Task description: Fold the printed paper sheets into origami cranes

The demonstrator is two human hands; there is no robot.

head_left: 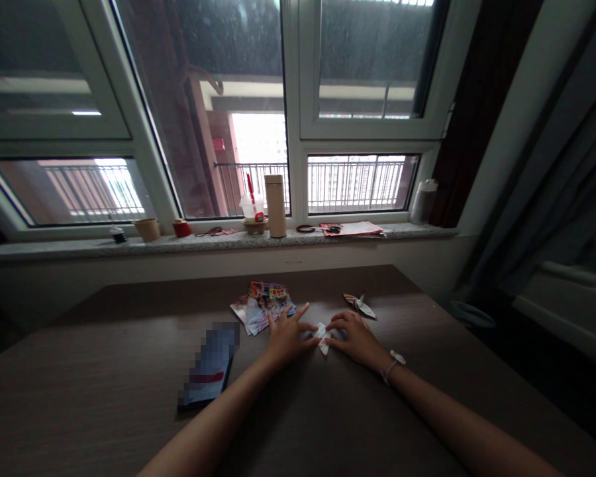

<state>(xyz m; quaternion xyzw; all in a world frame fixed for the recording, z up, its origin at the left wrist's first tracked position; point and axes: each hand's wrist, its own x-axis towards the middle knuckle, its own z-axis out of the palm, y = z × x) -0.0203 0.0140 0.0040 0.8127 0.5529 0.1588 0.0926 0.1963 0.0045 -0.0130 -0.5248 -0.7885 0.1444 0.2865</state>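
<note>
A small piece of folded paper [322, 336], white with red print, lies on the table between my hands, its lower end tapering to a point. My left hand [285, 339] grips its left edge with thumb and index finger while the other fingers spread outward. From the right, the thumb and index finger of my right hand [356, 339] hold the opposite edge. A bracelet circles my right wrist. Just beyond that hand sits a folded paper crane [360, 305]. Colourful printed papers [263, 306] lie in a loose pile past my left fingers.
A phone-like dark slab [209, 368], blurred out, lies left of my left forearm on the brown table [104, 371]. Along the windowsill [218, 246] stand a beige thermos [275, 207], a paper cup [148, 229], a plastic cup with a red straw [251, 204] and red-edged papers [355, 228].
</note>
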